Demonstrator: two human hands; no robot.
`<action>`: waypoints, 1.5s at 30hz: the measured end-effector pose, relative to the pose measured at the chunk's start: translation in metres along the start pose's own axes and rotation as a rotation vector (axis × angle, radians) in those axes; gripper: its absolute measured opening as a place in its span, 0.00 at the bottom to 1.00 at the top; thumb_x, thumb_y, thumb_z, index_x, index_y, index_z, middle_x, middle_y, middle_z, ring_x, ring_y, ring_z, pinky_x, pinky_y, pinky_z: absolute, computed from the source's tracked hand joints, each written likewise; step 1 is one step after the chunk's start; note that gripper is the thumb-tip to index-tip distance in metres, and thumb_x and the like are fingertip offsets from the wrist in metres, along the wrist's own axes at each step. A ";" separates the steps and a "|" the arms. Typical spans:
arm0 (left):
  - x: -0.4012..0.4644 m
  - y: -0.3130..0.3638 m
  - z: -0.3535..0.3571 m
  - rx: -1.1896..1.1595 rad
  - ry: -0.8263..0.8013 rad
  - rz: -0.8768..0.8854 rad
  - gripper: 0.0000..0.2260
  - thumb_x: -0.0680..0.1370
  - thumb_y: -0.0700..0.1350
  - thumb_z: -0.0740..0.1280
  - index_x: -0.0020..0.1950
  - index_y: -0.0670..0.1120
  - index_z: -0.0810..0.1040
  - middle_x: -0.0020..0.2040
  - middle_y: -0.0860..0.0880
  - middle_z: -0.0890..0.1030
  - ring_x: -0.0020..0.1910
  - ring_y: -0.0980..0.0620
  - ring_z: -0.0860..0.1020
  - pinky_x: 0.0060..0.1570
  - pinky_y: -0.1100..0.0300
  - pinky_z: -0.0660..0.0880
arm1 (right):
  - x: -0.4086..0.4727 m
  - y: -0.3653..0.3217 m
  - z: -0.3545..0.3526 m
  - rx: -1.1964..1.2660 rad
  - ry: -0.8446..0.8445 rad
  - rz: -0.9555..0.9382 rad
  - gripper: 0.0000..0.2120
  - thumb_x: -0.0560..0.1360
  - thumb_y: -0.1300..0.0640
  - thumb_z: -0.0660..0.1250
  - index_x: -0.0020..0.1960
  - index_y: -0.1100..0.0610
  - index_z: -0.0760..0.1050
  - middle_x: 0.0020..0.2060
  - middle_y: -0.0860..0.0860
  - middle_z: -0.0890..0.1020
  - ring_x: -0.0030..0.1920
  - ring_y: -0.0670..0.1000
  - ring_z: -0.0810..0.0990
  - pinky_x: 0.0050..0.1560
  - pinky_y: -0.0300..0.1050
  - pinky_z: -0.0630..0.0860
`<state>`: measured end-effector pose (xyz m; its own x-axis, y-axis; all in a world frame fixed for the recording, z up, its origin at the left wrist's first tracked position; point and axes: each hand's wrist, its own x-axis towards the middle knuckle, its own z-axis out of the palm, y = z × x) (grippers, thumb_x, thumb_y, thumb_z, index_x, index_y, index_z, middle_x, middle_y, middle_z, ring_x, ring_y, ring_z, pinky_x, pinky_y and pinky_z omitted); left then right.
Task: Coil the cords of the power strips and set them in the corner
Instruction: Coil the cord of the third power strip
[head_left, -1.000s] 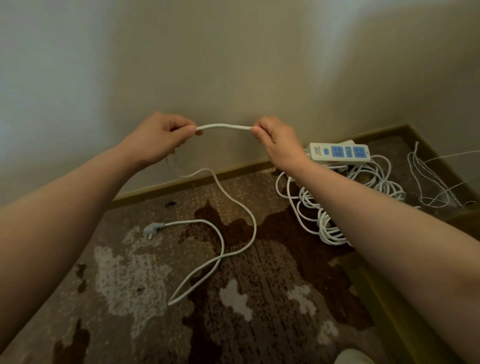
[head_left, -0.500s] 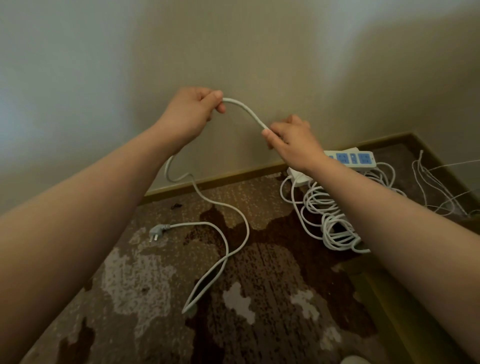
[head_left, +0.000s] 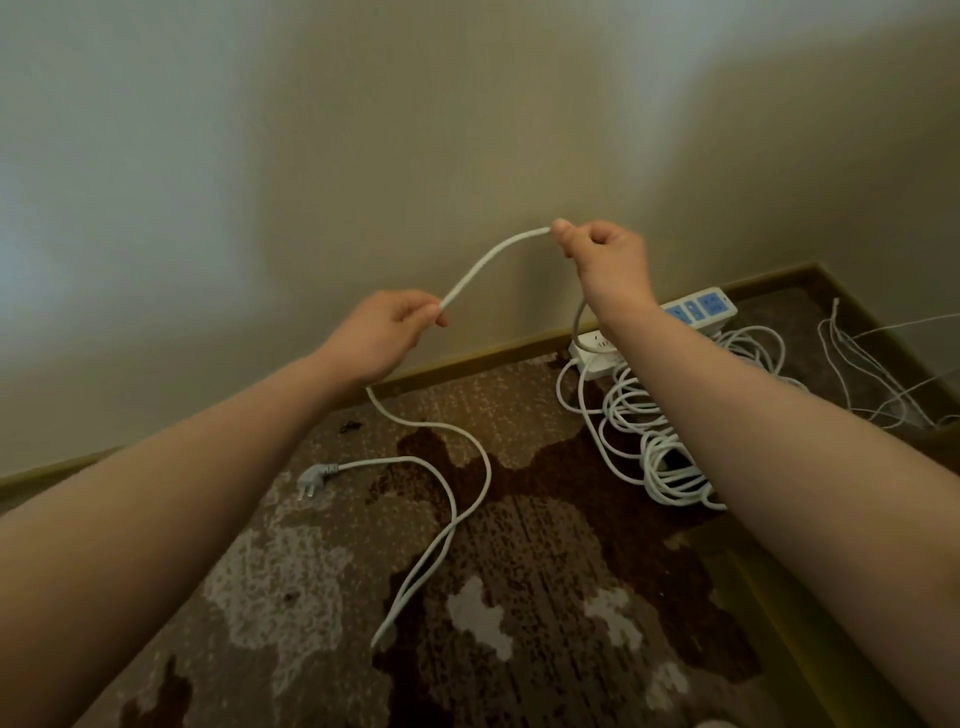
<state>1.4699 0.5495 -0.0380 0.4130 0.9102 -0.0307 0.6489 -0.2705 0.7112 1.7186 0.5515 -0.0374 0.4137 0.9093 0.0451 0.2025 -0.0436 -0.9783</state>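
White round power cord arches through the middle of the frame, stretched between two raised hands. The left hand sits lower, left of centre, its fingers curled and pinching the cord between thumb and forefinger. The right hand is held higher, right of centre, knuckles up, thumb and fingers pinching the cord's upper end. Both bare forearms reach in from the bottom corners.

Below the left hand the cord drops to the patterned brown carpet, loops across it and ends in a grey plug at lower left of centre. At the right, by the wall, two white power strips with blue sockets lie on a heap of coiled white cord. Thin white wires lie in the corner at far right.
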 end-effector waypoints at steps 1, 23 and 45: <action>0.000 0.002 0.010 0.060 -0.033 0.001 0.11 0.81 0.48 0.59 0.47 0.50 0.80 0.30 0.55 0.70 0.29 0.59 0.68 0.30 0.64 0.65 | 0.002 0.000 -0.002 0.066 0.003 0.050 0.18 0.74 0.51 0.73 0.30 0.52 0.69 0.24 0.45 0.66 0.25 0.43 0.62 0.31 0.38 0.62; 0.048 0.073 0.088 0.148 -0.040 0.039 0.12 0.80 0.49 0.57 0.41 0.48 0.75 0.34 0.51 0.75 0.39 0.45 0.75 0.39 0.54 0.70 | 0.002 0.001 -0.044 0.589 -0.360 0.263 0.18 0.83 0.42 0.52 0.47 0.51 0.74 0.57 0.53 0.81 0.56 0.55 0.79 0.57 0.53 0.74; 0.048 0.061 0.119 0.085 -0.104 0.094 0.13 0.81 0.53 0.57 0.63 0.54 0.75 0.53 0.50 0.82 0.52 0.48 0.79 0.51 0.49 0.76 | 0.008 0.010 -0.037 0.630 -0.104 0.297 0.24 0.83 0.38 0.48 0.62 0.56 0.67 0.43 0.62 0.83 0.30 0.53 0.73 0.34 0.45 0.73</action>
<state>1.6049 0.5393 -0.0795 0.5354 0.8436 -0.0426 0.6541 -0.3821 0.6528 1.7568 0.5428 -0.0390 0.2787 0.9322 -0.2307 -0.4712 -0.0766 -0.8787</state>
